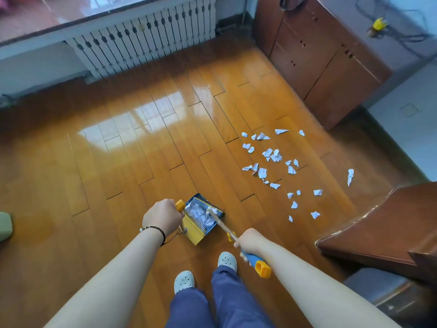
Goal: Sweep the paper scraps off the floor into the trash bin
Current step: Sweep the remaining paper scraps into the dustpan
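At lower centre of the frame the dustpan point(201, 218) is steadied by the left hand point(162, 216), whose grip is closed round its yellow handle; crumpled scraps already lie in the pan. Just to the right, the broom point(224, 227) is held by the right hand point(249, 240), the grip wrapped round the shaft above the blue end, forearm stretched forward. At centre right the paper scraps point(272, 155) are scattered on the floor point(118, 150). They are judged light, soft and easily blown, so short, gentle strokes are advised.
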Demonstrator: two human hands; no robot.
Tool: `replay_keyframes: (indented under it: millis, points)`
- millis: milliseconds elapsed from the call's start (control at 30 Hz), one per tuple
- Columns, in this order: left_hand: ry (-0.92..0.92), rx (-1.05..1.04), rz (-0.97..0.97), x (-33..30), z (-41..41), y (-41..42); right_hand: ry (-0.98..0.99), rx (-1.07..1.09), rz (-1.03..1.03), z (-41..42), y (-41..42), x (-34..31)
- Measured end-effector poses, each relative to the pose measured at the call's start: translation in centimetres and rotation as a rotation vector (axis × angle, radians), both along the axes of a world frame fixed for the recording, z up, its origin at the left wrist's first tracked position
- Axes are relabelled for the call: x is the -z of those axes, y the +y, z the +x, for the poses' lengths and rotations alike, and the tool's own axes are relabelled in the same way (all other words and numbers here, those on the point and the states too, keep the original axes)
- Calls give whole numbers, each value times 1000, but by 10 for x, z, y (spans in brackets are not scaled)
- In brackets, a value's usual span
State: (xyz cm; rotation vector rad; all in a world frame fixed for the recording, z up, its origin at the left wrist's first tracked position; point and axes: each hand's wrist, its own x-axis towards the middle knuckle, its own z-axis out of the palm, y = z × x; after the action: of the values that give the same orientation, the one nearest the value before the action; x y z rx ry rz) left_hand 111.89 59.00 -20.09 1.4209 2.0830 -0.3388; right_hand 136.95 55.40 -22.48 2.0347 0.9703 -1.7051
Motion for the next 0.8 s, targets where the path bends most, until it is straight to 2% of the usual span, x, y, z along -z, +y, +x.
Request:
replay_keyframes:
  millis: [267, 467, 633, 800]
  points:
    - [-38, 5, 0, -6, -25, -14, -15, 82, 67, 14, 4, -54]
    - [-64, -13, 15, -6, -46, -37, -72, 165, 142, -6, 2, -23]
    - [-90, 12, 37, -2, -51, -44, -60, 195, 116, -46, -32, 11]
    - [-135, 18, 38, 1, -59, -44, -47, 168, 100, -60, -56, -6]
